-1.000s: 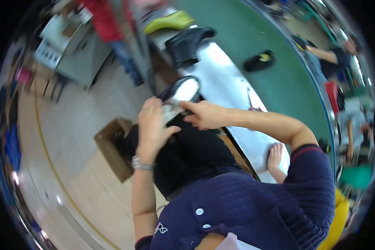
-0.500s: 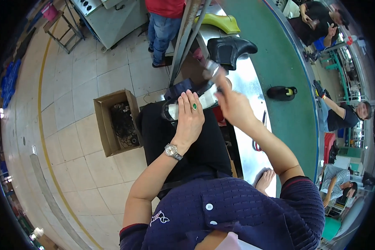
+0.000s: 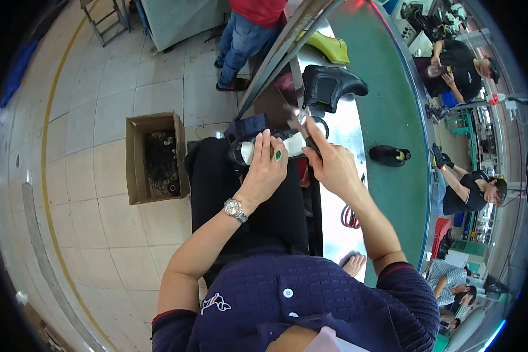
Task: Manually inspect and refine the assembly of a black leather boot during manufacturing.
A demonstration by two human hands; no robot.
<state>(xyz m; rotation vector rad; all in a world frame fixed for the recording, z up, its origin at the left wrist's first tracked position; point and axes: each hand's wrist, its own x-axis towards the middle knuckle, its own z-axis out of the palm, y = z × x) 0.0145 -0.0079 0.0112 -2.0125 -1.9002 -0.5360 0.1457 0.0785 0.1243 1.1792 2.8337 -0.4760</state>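
Note:
A white-and-black shoe point(image 3: 295, 145) lies across my thighs, its white surface facing up and its dark ends showing on either side. My left hand point(image 3: 266, 166) rests flat on its left part, fingers stretched out. My right hand point(image 3: 336, 170) is wrapped round what looks like a hammer point(image 3: 300, 119). The blurred metal head is just beyond the shoe's right part; whether it touches cannot be told. Beside the shoe's far left side is a dark blue block-shaped thing point(image 3: 246, 127).
An open cardboard box point(image 3: 133, 158) with dark scraps stands on the left floor. On the metal bench point(image 3: 341, 141) lie a black shoe-shaped piece point(image 3: 334, 88), a yellow-green one point(image 3: 328, 48) and red-handled scissors point(image 3: 350, 217). A dark shoe point(image 3: 389, 156) sits on the green belt point(image 3: 387, 111). Co-workers are beyond.
My right hand and the hammer have come lower and nearer to me, with less blur. My left hand stays on the shoe. The whole view has shifted slightly.

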